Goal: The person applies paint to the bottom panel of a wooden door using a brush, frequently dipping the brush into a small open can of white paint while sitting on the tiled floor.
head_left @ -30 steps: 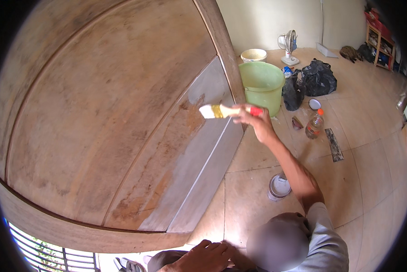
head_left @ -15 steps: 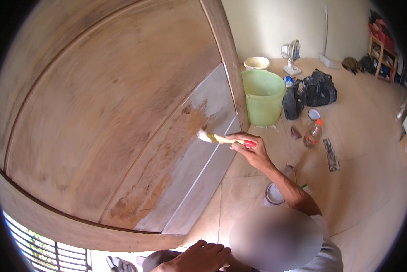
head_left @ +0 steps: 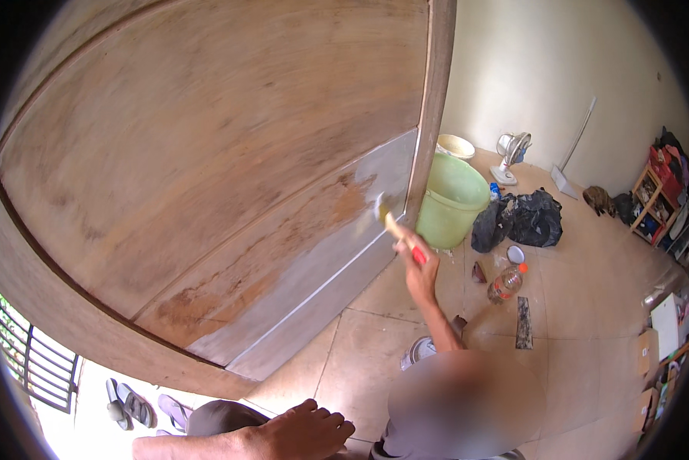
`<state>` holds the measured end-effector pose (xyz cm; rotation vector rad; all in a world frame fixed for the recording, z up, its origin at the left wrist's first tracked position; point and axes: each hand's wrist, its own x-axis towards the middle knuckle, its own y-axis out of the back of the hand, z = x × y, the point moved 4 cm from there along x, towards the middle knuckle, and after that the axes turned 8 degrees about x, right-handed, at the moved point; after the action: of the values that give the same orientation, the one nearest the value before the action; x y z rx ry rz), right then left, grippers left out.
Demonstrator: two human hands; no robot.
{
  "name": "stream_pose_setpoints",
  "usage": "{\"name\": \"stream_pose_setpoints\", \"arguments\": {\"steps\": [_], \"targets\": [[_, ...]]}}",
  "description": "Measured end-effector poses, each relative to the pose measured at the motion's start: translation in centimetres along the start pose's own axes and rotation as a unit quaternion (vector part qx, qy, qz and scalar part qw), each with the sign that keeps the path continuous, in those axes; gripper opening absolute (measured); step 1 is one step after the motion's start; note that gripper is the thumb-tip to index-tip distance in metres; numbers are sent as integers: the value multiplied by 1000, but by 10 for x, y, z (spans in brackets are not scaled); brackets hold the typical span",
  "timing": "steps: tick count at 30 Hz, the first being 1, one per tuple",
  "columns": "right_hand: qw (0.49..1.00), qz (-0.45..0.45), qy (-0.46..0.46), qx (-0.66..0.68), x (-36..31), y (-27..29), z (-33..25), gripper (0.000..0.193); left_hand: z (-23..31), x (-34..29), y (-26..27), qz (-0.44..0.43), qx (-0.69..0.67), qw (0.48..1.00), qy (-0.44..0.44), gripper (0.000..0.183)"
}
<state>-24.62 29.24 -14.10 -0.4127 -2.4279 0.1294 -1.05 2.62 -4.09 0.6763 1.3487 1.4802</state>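
Note:
My right hand (head_left: pixel 419 264) is closed round the handle of a paintbrush (head_left: pixel 395 227), which has a red end. The brush's pale bristles are at the grey-painted strip near the right end of a wooden door panel (head_left: pixel 229 138); whether they press on it is hard to tell. Grey paint (head_left: pixel 337 249) covers the strip's lower part, while a brown patch (head_left: pixel 206 307) shows bare above it. My left hand (head_left: pixel 304 433) lies over my knee with nothing in it, fingers loosely stretched. Partly behind my right forearm stands an open paint can (head_left: pixel 419 353).
Beyond the door's edge stand a green bucket (head_left: pixel 455 203), a white tub (head_left: pixel 456 146) and a small fan (head_left: pixel 511 157). Black plastic bags (head_left: pixel 534 218), a bottle (head_left: pixel 507 284) and a dark strip (head_left: pixel 524 323) lie or stand on the tiles. Slippers (head_left: pixel 133 405) lie at lower left.
The view has shifted. My right hand has brought the brush to the grey strip near the door's right edge, and the brush now tilts up. My left hand stays on the knee.

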Motion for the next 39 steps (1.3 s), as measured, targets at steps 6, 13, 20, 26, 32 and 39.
{"name": "stream_pose_setpoints", "arguments": {"steps": [6,13,20,26,32,39], "targets": [[981,-71,-133,121,9,15,-19,31,3,-3,1,12,-8,1000,-24,19],[999,32,-18,12,65,55,6,32,1,-3,2,-4,8,1000,-3,17],[989,-140,7,-57,-20,-1,-11,39,0,-2,4,-17,9,1000,-6,17],[988,-48,-131,65,30,44,-2,32,1,2,-1,2,27,1000,-14,17],[974,161,-86,137,70,75,35,37,-3,-2,17,-36,-47,998,-3,22],[951,215,-181,127,79,42,9,38,-3,3,19,-44,-16,999,-14,19]]}}
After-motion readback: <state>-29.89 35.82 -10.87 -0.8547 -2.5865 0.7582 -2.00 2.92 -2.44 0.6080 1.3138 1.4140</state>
